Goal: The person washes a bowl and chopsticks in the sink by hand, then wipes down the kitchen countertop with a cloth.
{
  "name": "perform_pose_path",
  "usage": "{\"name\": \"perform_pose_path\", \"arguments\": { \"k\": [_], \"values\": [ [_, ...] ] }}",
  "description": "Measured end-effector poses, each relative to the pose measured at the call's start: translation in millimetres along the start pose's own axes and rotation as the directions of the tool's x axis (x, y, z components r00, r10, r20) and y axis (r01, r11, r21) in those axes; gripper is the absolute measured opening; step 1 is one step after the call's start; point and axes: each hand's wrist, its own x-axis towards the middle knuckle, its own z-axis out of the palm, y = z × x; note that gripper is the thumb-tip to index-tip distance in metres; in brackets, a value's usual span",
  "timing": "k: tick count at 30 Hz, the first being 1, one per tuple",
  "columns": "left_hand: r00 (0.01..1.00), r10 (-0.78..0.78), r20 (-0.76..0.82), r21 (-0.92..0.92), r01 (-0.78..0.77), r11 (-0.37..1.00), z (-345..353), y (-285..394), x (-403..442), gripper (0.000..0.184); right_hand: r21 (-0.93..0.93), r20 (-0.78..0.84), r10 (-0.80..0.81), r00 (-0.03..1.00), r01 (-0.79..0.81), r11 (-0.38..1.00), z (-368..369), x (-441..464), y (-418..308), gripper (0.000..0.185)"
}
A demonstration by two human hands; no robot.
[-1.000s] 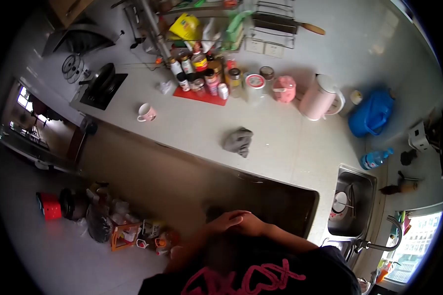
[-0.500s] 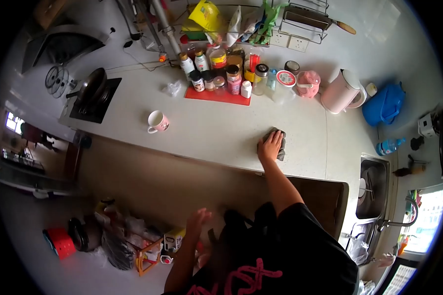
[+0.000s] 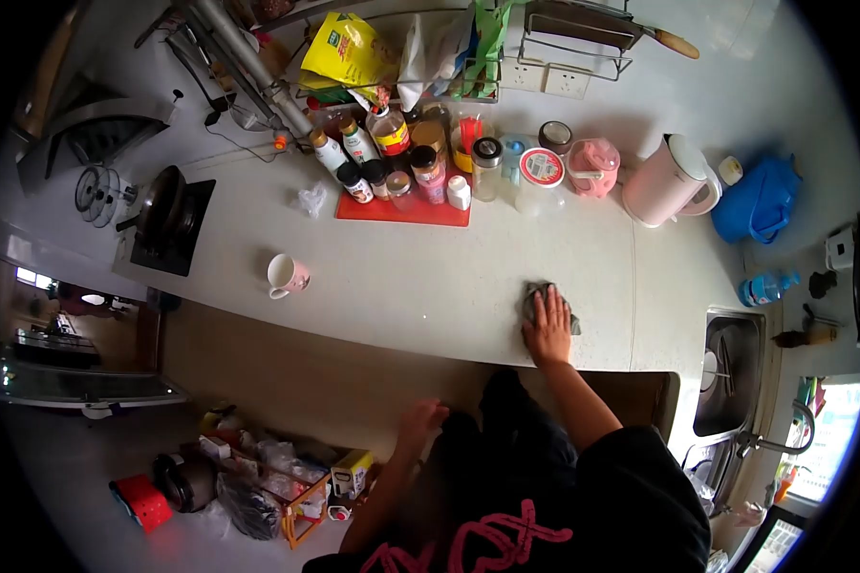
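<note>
My right hand (image 3: pixel 549 334) lies palm down on a dark grey cloth (image 3: pixel 533 302), pressing it against the pale countertop (image 3: pixel 401 286) near the front edge. The cloth is bunched and shows around the fingers. In front of my body, below the counter edge, my left hand (image 3: pixel 424 420) hangs in the air with loosely bent fingers and nothing visible in it. A pink and white mug (image 3: pixel 288 275) stands on the counter to the left, well away from both hands.
Several jars and bottles stand on a red mat (image 3: pixel 401 212) at the back. Right of them are a pink kettle (image 3: pixel 667 181), a blue container (image 3: pixel 757 201) and a sink (image 3: pixel 729 372). A stove with pans (image 3: pixel 162 215) is at the left, bagged goods (image 3: pixel 248 501) on the floor.
My right hand and the cloth have moved slightly right and toward the front edge over the counter. The view has shifted too, and my left hand sits further right in it.
</note>
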Motion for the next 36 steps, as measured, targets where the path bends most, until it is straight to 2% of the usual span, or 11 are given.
{"name": "perform_pose_path", "arguments": {
  "k": [5,9,10,13,17,19,21,22,23,33,36],
  "values": [
    [0.992,0.005,-0.127,-0.020,-0.008,1.000,29.2,31.4,-5.9,0.031,0.009,-0.043,0.058,0.997,-0.058,0.998,-6.1,97.1,13.4,0.072],
    [0.957,0.063,-0.283,0.028,-0.058,0.998,38.4,37.6,7.1,0.027,0.057,0.016,-0.202,0.979,0.201,0.978,-2.5,141.4,-37.1,0.066],
    [0.945,0.085,-0.315,0.047,-0.074,0.996,41.1,35.3,12.0,0.026,0.114,-0.070,-0.336,0.939,0.343,0.933,17.0,138.3,-50.8,0.058],
    [0.915,0.147,-0.376,0.049,-0.139,0.989,64.8,39.6,38.9,0.022,0.180,0.327,-0.656,0.680,0.637,0.749,-18.1,93.3,-103.1,0.054],
    [0.816,0.507,-0.276,0.499,-0.329,0.802,112.8,75.4,65.9,0.032,0.128,0.305,-0.823,0.480,0.835,0.535,-0.8,20.1,-54.2,0.062],
    [0.731,0.673,0.117,0.839,-0.435,0.327,143.9,100.4,72.5,0.038,0.106,0.228,-0.815,0.533,0.818,0.565,-1.3,-3.9,-5.9,0.062],
    [0.645,0.608,0.464,0.715,-0.677,0.173,176.8,93.6,99.3,0.045,0.157,0.394,-0.689,0.609,0.693,0.703,23.6,-20.8,55.2,0.064],
    [0.589,0.589,0.553,0.649,-0.748,0.138,193.3,86.3,115.1,0.047,0.246,0.605,-0.373,0.703,0.281,0.928,-63.1,5.6,45.5,0.064],
    [0.524,0.569,0.634,0.575,-0.811,0.107,210.6,81.4,128.9,0.051,0.111,0.526,-0.360,0.770,0.358,0.927,-41.3,4.7,81.4,0.067],
    [0.418,0.498,0.760,0.487,-0.873,-0.010,254.2,88.6,177.6,0.050,0.182,0.145,-0.485,0.863,0.458,0.870,-51.8,19.3,94.4,0.067],
    [0.268,0.520,0.811,0.433,-0.873,-0.225,238.4,45.6,154.0,0.047,0.133,0.111,-0.524,0.845,0.510,0.850,-35.5,-35.6,105.2,0.053]
  ]
}}
